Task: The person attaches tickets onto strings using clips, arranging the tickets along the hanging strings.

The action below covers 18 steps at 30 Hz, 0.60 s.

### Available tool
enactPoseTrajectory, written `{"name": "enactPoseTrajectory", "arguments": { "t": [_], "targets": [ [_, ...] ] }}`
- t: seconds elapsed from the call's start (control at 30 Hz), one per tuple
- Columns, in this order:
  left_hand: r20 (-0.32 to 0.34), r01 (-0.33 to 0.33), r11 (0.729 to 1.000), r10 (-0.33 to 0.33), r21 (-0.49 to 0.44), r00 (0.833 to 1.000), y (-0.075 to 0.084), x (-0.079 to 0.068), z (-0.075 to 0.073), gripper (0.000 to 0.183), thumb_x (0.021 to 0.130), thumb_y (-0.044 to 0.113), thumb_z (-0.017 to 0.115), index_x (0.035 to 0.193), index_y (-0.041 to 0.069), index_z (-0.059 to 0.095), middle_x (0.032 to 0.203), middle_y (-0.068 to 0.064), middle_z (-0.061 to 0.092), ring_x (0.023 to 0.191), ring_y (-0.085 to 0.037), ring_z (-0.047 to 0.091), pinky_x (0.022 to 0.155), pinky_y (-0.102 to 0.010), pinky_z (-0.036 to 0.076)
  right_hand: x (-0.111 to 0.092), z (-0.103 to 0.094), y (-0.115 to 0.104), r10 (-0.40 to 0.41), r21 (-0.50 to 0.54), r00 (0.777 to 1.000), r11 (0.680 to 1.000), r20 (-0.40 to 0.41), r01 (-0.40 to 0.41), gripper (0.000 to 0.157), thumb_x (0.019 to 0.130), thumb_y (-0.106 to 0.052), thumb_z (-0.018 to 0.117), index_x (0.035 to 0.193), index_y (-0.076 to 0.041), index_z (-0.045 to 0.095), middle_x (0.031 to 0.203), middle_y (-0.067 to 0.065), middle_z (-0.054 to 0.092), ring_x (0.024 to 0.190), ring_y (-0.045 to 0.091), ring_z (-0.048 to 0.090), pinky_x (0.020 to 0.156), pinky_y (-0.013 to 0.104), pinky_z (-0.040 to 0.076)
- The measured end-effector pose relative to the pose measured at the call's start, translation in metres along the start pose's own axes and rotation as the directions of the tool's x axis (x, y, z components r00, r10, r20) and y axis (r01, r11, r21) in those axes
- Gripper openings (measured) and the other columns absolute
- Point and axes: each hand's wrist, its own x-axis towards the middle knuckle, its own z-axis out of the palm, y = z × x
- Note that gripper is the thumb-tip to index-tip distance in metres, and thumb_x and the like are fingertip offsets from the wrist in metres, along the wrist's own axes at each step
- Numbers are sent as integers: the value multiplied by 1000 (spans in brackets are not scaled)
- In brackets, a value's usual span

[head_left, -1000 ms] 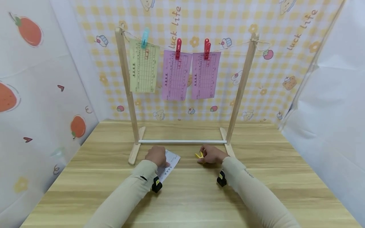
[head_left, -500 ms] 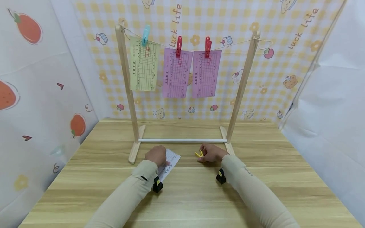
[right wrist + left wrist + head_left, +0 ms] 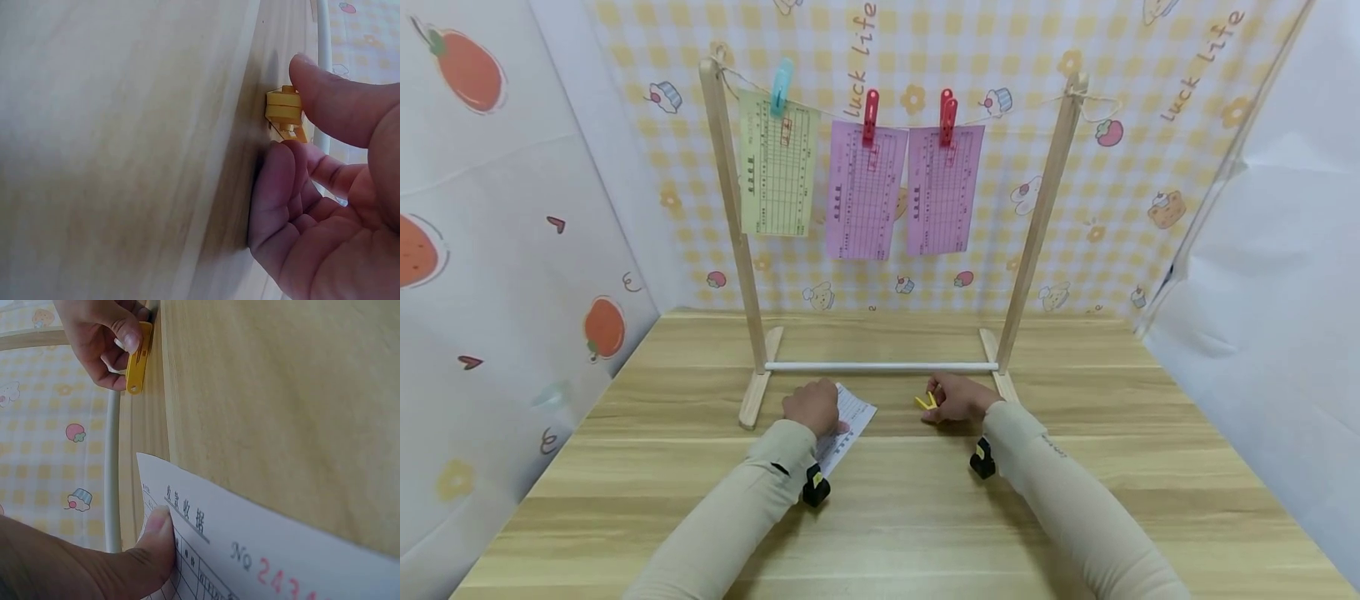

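My left hand (image 3: 814, 407) holds a white receipt slip (image 3: 854, 410) low over the table, left of centre. In the left wrist view its thumb (image 3: 156, 540) lies on the printed face of the slip, and the other fingers are hidden. To the right, my right hand (image 3: 958, 397) pinches a yellow clothespin (image 3: 927, 402) between thumb and fingers, close over the tabletop. The right wrist view shows the clothespin (image 3: 284, 107) end-on between the thumb and the curled fingers. Its two arms spread in a V in the head view.
A wooden frame with a white crossbar (image 3: 880, 367) stands just beyond both hands. From its string hang a green slip (image 3: 777, 175) on a blue clothespin (image 3: 781, 87) and two pink slips (image 3: 865, 200) on red clothespins (image 3: 870, 117). A patterned cloth backs it.
The head view has shifted slightly, so the frame and hanging slips sit a little higher. Both hands keep practically the same place and hold on the slip and clothespin.
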Motion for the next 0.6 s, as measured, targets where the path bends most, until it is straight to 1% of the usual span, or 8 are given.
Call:
{"name": "enactPoseTrajectory", "arguments": {
  "t": [0.17,0.37,0.47,0.6],
  "targets": [
    [17,1,1000,-1,3,1000,0,0,0,45,71,33,85,95,1,63,83,-12,63,80,-31,60,73,-50,50,0,-1,-2,3,-4,1000,1000,14,-3,33,87,-18,75,104,-7,50,91,7,56,81,20,51,72,32,43],
    [13,-2,1000,2,14,1000,-1,2,2,45,72,34,84,94,1,61,81,-12,62,79,-31,61,70,-49,51,0,-1,-1,0,-12,1000,1000,15,0,33,87,-18,75,104,-7,50,91,7,56,81,20,52,72,32,43],
    [15,5,1000,-5,9,1000,-1,3,4,46,73,33,84,96,1,61,82,-13,62,80,-31,61,69,-48,51,0,0,-1,1,-19,1000,1000,8,-1,33,87,-18,75,104,-7,49,91,7,57,81,20,52,72,32,43],
    [37,25,1000,-25,11,999,1,4,3,45,75,32,83,97,1,60,85,-14,62,80,-31,62,70,-47,51,1,0,0,-12,-38,1000,999,-2,12,33,87,-18,75,104,-7,49,92,7,57,82,20,53,74,33,44]
  ]
}}
